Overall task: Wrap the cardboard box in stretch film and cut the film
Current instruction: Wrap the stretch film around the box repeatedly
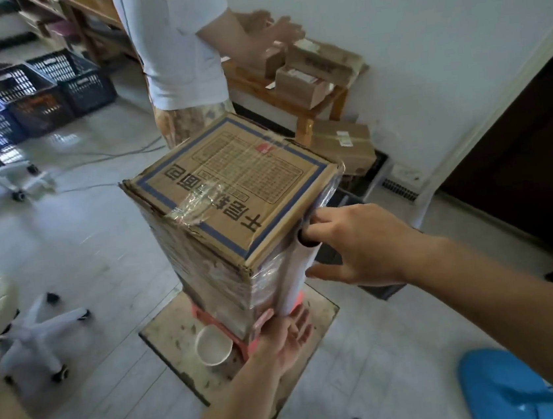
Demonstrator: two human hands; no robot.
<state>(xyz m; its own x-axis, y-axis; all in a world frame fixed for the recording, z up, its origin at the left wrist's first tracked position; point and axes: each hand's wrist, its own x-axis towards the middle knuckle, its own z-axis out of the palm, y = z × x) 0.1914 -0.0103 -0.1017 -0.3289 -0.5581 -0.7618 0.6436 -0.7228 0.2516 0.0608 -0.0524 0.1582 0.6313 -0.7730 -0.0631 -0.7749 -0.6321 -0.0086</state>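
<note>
A tall cardboard box with blue and black print stands upright on a pink stool in the middle of the head view. Clear stretch film covers its sides, and a strip of film runs over its top. A roll of stretch film stands upright against the box's right front edge. My right hand grips the roll's top end, with a finger in the core. My left hand holds the roll's bottom end from below, palm up.
The stool stands on a square floor board beside a white bowl. Another person stands just behind the box. White swivel stools are at the left, dark crates behind them, a wooden bench with boxes at the right.
</note>
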